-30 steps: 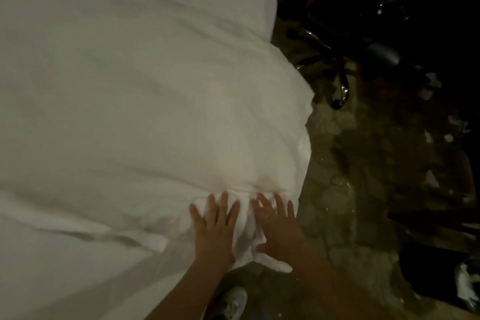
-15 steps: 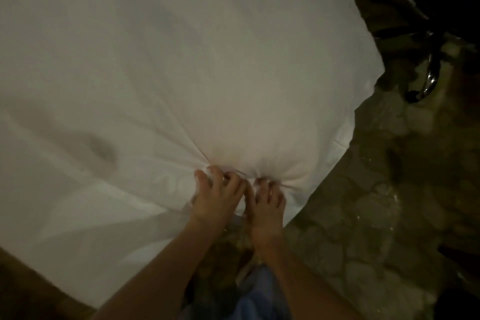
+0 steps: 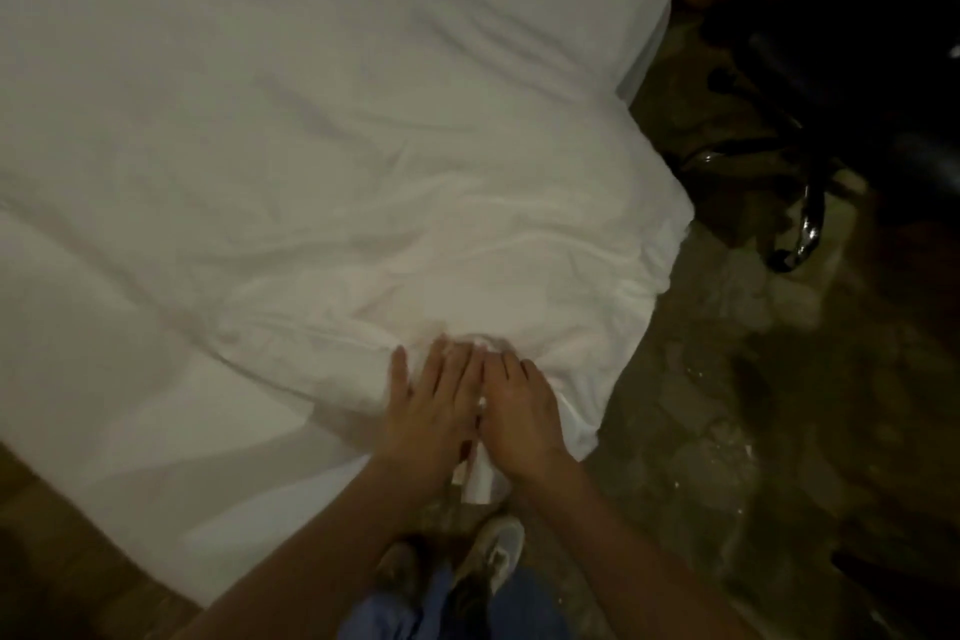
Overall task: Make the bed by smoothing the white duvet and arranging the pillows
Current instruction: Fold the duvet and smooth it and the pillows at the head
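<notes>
Both hands flat at the near corner of the rumpled white fabric duvet (image 3: 363, 161).
Left hand (image 3: 434, 411) and right hand (image 3: 519, 411) lie side by side, fingers straight, holding nothing; the wrinkles run away ahead and leftward.

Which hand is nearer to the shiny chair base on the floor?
The right hand. It rests on the duvet edge, on the side toward the chair base. The left hand lies just beside it, farther from the chair base.
</notes>
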Demonstrator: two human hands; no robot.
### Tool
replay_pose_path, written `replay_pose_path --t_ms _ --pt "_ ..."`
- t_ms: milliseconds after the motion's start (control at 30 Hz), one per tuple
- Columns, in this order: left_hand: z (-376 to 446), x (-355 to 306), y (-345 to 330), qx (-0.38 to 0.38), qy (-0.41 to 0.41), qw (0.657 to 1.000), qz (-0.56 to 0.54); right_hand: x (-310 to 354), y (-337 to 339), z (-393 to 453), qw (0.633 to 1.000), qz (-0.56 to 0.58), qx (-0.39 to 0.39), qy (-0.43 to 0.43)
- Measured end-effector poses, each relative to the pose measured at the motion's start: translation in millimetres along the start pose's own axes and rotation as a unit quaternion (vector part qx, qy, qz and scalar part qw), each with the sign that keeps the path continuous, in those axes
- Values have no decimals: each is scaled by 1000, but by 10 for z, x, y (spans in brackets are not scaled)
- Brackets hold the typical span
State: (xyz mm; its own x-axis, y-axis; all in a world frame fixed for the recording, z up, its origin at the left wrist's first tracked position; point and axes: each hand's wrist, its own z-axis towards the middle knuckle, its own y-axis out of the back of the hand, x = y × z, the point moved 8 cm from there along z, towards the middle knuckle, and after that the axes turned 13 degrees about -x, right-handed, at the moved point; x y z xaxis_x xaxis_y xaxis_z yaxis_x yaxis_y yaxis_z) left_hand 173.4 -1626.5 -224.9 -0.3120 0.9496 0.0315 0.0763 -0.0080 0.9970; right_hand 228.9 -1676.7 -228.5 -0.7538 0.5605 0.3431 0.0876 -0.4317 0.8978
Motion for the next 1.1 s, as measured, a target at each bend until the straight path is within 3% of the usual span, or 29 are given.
replay_pose_path --t_ms 100,200,333,467,600,667,767,867,900,933,1100 --pt "424 -38 551 -22 33 999 -37 86 505 389 998 -25 -48 17" --pt "700 108 897 6 15 1000 3 188 919 595 993 11 -112 19" --pt "909 415 1329 -20 2 999 44 254 1050 503 999 6 -32 25" --pt "1185 689 1581 -20 3 998 64 191 910 675 993 -38 28 105" --pt "1310 914 1768 -21 65 997 27 104 855 1407 994 -47 13 93" --pt "1290 1011 1820 -10 96 995 14 132 906 1754 990 -44 0 137" --pt "1262 1047 1929 -17 140 989 -49 161 933 2106 980 -40 51 187" --pt "1305 784 2098 -85 100 987 -94 232 1174 2427 970 -68 34 230" --pt "1327 679 2107 -77 91 988 -96 266 1251 2536 968 -69 30 238" --pt "1351 608 2088 -52 105 989 -90 317 1305 2612 968 -57 53 241" --pt "1650 706 2277 -78 232 968 -49 380 1444 3016 964 -28 92 248"
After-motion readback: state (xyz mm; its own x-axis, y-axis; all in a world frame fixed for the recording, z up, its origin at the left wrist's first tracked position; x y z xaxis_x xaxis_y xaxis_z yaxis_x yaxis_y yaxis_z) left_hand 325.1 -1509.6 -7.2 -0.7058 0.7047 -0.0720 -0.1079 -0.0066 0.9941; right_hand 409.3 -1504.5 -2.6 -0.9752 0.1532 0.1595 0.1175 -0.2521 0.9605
